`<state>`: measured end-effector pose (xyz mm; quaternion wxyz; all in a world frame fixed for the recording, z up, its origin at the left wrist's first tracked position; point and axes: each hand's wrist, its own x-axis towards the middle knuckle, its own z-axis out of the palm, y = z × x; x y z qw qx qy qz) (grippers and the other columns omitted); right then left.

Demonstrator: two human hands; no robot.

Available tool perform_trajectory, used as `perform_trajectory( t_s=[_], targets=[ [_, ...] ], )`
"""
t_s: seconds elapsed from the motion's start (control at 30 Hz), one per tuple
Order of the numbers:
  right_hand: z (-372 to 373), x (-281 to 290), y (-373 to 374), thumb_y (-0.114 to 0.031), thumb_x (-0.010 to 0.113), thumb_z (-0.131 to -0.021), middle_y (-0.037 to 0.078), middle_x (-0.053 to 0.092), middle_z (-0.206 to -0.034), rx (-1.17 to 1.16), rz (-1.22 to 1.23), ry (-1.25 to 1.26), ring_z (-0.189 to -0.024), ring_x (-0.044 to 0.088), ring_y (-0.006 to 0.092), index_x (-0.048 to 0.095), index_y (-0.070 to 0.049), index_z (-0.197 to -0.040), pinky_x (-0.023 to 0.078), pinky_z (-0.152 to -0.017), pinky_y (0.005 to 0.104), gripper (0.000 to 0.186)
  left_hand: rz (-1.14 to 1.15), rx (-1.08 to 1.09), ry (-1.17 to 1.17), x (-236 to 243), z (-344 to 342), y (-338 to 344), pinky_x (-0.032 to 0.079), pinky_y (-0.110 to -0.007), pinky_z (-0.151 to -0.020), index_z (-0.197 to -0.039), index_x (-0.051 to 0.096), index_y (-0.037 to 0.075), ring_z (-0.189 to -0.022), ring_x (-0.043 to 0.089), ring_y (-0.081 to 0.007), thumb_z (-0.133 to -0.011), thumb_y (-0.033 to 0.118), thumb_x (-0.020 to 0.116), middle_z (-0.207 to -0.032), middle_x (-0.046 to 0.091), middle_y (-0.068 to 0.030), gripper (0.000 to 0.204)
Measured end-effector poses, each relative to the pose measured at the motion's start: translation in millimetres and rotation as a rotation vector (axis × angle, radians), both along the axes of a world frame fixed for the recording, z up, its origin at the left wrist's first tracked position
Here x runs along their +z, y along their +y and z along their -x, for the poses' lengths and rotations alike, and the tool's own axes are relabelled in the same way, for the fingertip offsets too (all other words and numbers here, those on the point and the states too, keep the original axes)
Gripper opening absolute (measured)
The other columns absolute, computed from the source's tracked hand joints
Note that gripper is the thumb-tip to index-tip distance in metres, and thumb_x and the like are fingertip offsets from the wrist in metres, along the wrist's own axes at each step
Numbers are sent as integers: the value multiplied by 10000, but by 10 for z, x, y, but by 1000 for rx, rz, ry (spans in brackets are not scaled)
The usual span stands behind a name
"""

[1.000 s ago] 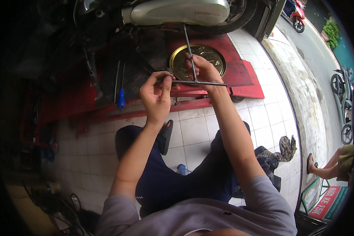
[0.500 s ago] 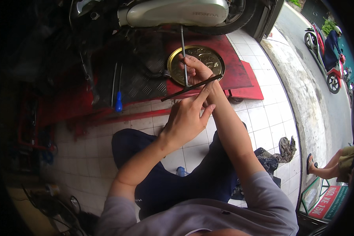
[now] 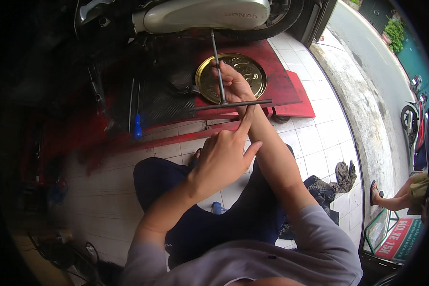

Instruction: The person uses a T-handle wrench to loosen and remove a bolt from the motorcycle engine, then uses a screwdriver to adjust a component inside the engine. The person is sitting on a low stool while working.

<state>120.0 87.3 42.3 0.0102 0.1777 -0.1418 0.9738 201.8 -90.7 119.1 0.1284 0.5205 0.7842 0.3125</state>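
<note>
A long steel T-wrench (image 3: 214, 47) reaches up to the underside of a silver-cased scooter (image 3: 195, 14), its crossbar lying almost level across the picture. My right hand (image 3: 231, 81) is curled around the wrench's shaft, above a gold round tray (image 3: 205, 76) on the red-and-black lift platform (image 3: 283, 88). Below the crossbar is my left hand (image 3: 224, 157), thumb apart and index finger stretched up to the bar near its right part, over my right forearm; it grips nothing that I can see. A blue-handled screwdriver (image 3: 137, 126) lies on the platform to the left.
Dark rags (image 3: 345, 176) lie on the white tiled floor (image 3: 324, 128) by my right leg. At the right are another person's bare leg (image 3: 395, 202), a red sign (image 3: 398, 238) and a street (image 3: 367, 47) with a parked two-wheeler (image 3: 410, 124). Cables and tools sit at the lower left.
My left hand has left the crossbar's left part and moved right and down, index finger now at the bar. The crossbar tilted, then levelled again. A rider on the street has moved along.
</note>
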Motion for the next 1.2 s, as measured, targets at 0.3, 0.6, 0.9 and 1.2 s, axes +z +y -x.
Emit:
perform_trajectory(
  t_s=[0.3,0.6,0.9,1.2],
  targets=[
    [50,-9,-82,-131,550,-948,63,554,-846,-71,20,10,-544,429,-14,513,20,-1118,392,-452,101,231,111,343,134,29,-10,-106,493,-414,-578,-1424,187,-89,-576,643,-341,-860,196,638,-584,601,-178,777],
    [59,11,-56,-123,605,-918,48,563,-850,-55,21,-11,-561,432,6,547,16,-1061,389,-482,122,208,-5,348,122,139,-9,-125,494,-406,-574,-1390,248,-125,-560,636,-353,-854,192,649,-571,588,-176,742],
    [121,-26,-72,-128,519,-966,94,562,-851,-86,115,-41,-532,423,-1,497,64,-1136,406,-475,106,257,-196,60,120,-22,104,-104,497,-402,-568,-1340,315,-153,-570,626,-361,-861,158,636,-597,589,-181,655],
    [145,-35,-46,-155,457,-997,55,547,-835,-41,121,-16,-491,396,-18,479,36,-1161,395,-455,109,253,123,98,136,-81,109,-121,507,-409,-572,-1383,224,-146,-586,641,-373,-872,177,624,-592,602,-203,725]
  ],
)
